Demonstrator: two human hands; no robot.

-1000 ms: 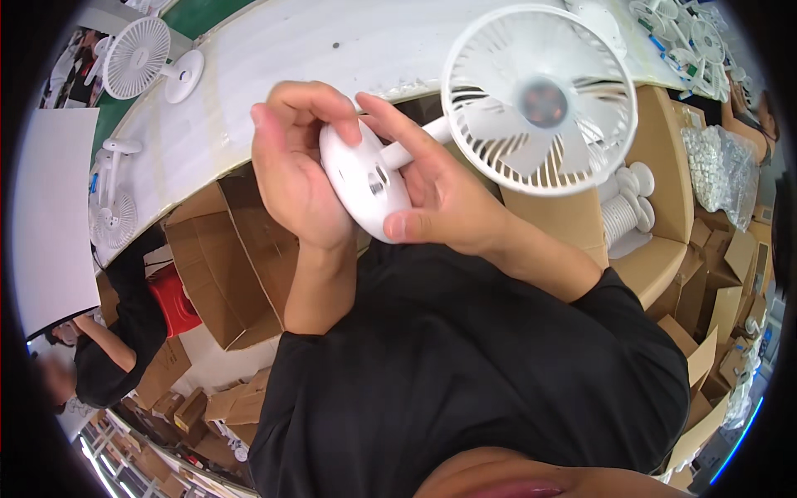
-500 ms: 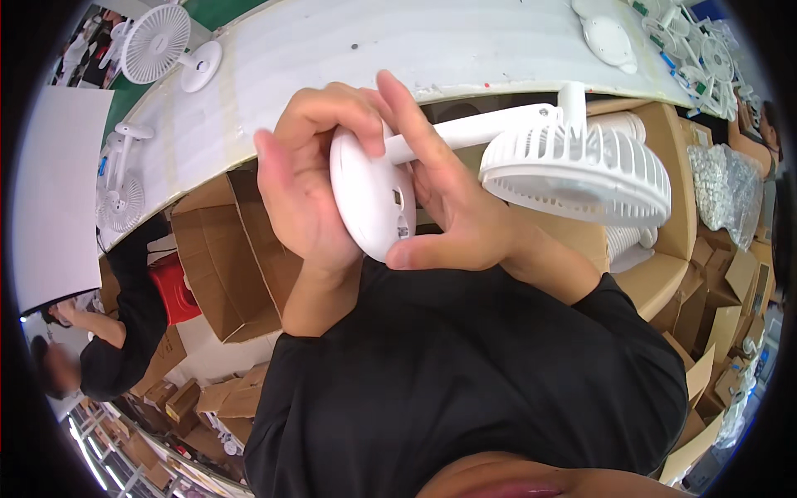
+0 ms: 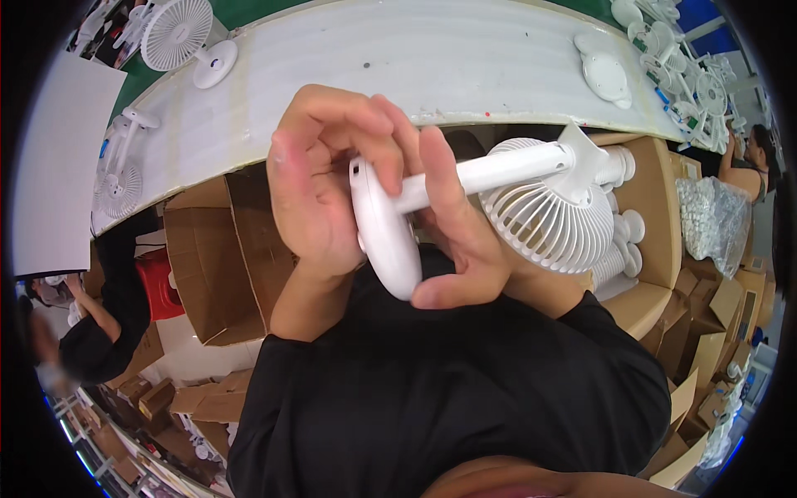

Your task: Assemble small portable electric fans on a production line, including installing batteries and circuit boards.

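A white desk fan [image 3: 386,241] is held sideways in front of my chest, between both hands. Its rounded base is tilted nearly on edge, with a small slot near the top end. My left hand [image 3: 320,178] curls round the outer side of the base, fingers bent over its upper end. On the other side, my right hand [image 3: 461,245] has its thumb at the lower end of the base and its fingers beside the neck. From there the neck runs to the right, ending in a hinge and the slatted round fan cage [image 3: 560,228], which hangs past my right wrist.
Ahead curves a white worktable [image 3: 332,50] with another fan [image 3: 178,37] at its far left and white flat parts [image 3: 602,70] at right. An open carton [image 3: 212,266] stands left; a carton [image 3: 664,216] with white parts stands right. Other people work at both sides.
The fan has been rolled in my hands: the base's port side has turned away, and the cage has swung round to show its ribbed side. The base sits slightly lower and farther right.
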